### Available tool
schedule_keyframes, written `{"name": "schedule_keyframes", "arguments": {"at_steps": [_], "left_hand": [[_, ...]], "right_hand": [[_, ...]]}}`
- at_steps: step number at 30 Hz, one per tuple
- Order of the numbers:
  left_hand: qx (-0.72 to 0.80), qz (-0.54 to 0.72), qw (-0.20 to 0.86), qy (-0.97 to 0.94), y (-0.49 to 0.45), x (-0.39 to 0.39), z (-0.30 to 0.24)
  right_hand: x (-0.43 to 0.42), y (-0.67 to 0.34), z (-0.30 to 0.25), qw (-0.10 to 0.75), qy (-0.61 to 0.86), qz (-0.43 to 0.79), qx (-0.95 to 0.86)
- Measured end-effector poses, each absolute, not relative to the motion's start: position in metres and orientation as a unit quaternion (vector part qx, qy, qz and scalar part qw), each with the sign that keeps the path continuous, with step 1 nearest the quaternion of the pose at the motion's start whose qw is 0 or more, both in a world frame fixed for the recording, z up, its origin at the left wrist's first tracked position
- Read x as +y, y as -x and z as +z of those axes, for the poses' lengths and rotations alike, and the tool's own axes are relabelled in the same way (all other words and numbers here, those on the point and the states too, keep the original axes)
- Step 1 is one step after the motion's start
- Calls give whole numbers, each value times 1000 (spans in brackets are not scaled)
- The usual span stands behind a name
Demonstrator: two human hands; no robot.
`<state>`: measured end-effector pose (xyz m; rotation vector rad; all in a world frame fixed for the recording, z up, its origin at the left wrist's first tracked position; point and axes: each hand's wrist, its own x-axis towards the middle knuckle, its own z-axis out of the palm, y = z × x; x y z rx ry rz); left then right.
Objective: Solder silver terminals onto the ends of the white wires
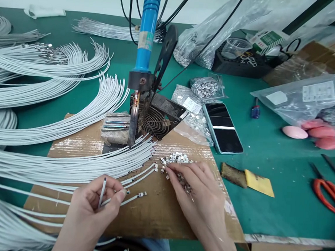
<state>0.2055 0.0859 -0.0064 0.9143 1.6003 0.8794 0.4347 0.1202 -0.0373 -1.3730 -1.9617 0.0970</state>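
Note:
My left hand [94,204] is closed in a pinch on a thin white cable [102,191], its bare end pointing up. Other white cables [67,164] fan across the cardboard sheet [155,212], some with small metal ends. My right hand [197,192] lies on the cardboard with fingers stretched over a pile of small metal connectors [176,158], fingertips touching them. A blue-handled soldering iron [144,43] stands in its holder just behind the cables, its tip [132,130] pointing down.
A small fan [156,121] sits behind the iron. A phone [223,127], bags of metal parts [206,88], a sponge [246,179], red scissors [329,192], pink objects [313,132] and a small screwdriver [255,108] lie on the green table to the right. More cable bundles [31,66] fill the left.

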Motion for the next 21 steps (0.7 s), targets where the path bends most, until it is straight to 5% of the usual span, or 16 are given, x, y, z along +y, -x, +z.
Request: {"name": "schedule_keyframes", "arguments": {"at_steps": [15, 21], "left_hand": [[662, 353, 535, -388, -203, 89, -4], [680, 385, 502, -371, -214, 91, 6]], "right_hand": [[88, -377, -19, 476, 553, 500, -467], [84, -372, -18, 453, 530, 532, -480]]}}
